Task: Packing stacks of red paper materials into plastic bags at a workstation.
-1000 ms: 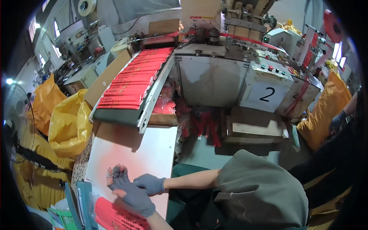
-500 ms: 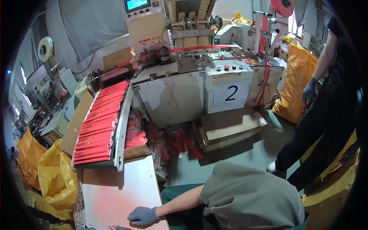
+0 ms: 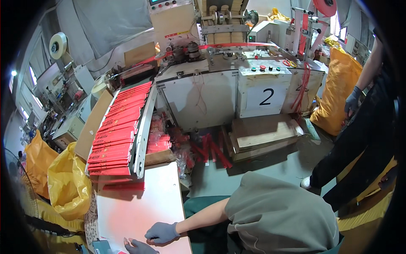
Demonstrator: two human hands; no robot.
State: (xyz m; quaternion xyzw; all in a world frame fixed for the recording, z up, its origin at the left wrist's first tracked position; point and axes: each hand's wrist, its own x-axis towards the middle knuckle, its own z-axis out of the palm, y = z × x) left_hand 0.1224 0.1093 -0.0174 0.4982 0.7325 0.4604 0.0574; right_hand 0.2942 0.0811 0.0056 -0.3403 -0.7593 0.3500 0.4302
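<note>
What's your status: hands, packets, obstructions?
Right hand curled on white board, left hand near it, partly out of frame. Red packets line conveyor, loose red strip on board below. Teal item near left hand.

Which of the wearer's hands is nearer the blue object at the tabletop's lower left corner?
Left. The left hand is right of the blue object; the right hand is farther right, slightly higher in the picture.

1 head view — obliquely downward

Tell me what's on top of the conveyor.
A row of overlapping red packets lies along the conveyor. They hide most of its surface and parts of one another, so anything underneath cannot be seen.
</note>
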